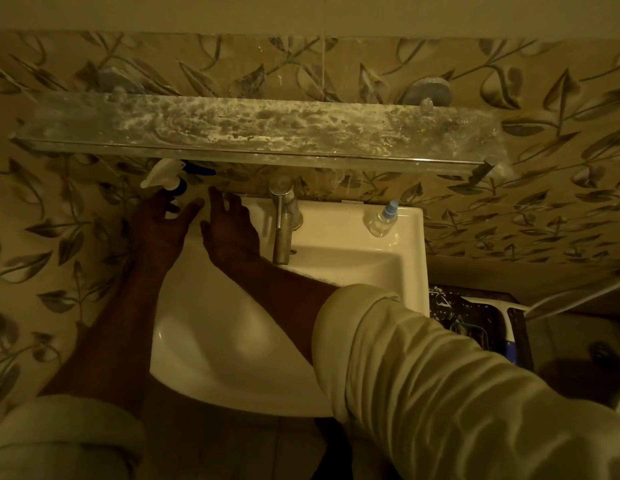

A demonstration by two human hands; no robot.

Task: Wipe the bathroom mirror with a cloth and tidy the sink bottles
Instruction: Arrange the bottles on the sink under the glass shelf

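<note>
A white spray bottle with a blue trigger (170, 176) stands at the sink's back left corner, just under the glass shelf. My left hand (161, 216) reaches at it with fingers spread around its neck; whether it grips is unclear. Right beside it my right hand (229, 226) hovers open over the white sink (410, 258), fingers apart and holding nothing. A small clear bottle with a blue cap (384, 220) stands on the sink's back right corner. No cloth or mirror is in view.
A stained glass shelf (256, 129) juts from the leaf-patterned wall above the sink. A metal tap (284, 220) rises at the sink's back middle. On the floor to the right lies a squeegee with a white and blue handle (505, 327).
</note>
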